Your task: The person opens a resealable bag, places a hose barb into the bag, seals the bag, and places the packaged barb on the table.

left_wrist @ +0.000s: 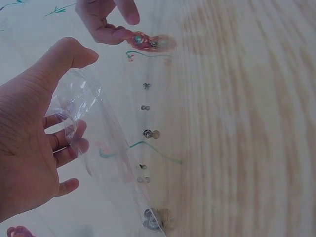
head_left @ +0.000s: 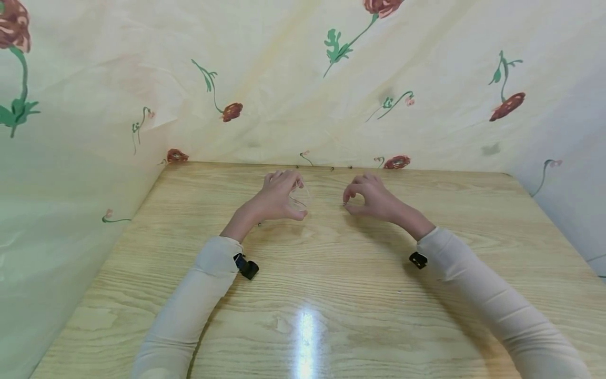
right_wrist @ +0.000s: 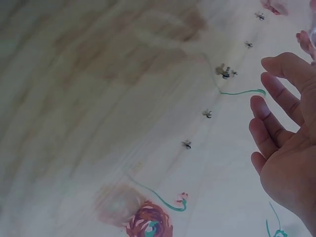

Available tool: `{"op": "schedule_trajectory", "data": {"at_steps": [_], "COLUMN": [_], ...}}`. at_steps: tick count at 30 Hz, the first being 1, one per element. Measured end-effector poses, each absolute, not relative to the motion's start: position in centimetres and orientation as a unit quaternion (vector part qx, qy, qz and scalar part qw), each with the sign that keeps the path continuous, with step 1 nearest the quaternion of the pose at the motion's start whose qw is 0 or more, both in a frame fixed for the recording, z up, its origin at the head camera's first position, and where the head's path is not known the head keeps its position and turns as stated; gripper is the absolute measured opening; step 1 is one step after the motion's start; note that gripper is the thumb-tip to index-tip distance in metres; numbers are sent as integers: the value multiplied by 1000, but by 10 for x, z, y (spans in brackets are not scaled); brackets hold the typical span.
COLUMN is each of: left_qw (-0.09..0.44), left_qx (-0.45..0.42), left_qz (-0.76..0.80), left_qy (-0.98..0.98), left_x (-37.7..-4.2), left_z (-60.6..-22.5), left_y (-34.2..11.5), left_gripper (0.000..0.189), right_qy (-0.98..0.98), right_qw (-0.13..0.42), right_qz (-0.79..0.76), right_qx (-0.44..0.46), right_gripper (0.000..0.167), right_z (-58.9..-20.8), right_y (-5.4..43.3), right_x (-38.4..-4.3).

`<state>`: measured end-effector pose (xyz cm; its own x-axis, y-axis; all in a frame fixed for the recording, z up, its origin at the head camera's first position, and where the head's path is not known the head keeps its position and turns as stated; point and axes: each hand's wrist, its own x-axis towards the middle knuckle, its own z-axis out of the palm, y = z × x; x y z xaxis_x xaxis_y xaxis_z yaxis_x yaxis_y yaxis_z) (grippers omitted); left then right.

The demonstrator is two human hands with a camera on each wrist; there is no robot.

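Note:
My left hand (head_left: 276,197) is above the table's far half and holds a clear plastic bag (left_wrist: 84,96). Its thumb stands apart from the fingers, which curl at the bag's side. The bag hangs loose and see-through, faint in the head view. Across from it, my right hand (head_left: 374,199) brings thumb and forefinger together at the tips. A tiny shiny piece (head_left: 344,203) shows between them, too small to tell its kind. In the right wrist view the fingertips and that piece are not clearly seen.
Small metal pieces (left_wrist: 148,134) are strung along the wooden table's (head_left: 331,273) back edge, by the flowered sheet (head_left: 284,68). Another small dark piece (head_left: 259,225) lies near the left wrist. A tiny speck (head_left: 399,291) lies nearer the front.

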<state>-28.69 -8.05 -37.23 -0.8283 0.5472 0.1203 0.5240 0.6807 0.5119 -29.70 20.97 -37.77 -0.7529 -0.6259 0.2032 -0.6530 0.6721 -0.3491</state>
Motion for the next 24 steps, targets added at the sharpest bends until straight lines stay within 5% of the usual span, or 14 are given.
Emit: {"op": "schedule_trajectory", "data": {"at_steps": [24], "left_qw": [29], "left_qx": [286], "left_qz": [280], "left_qy": [916], "left_x": [-288], "left_z": [-372], "left_y": [-81], "left_gripper": [52], "right_qy": [-924], "right_qw": [-3], "right_qz": [160], "right_qx": [346], "right_gripper": [13], "right_z": [-385], "right_y": [211], "right_x": [-310]}}
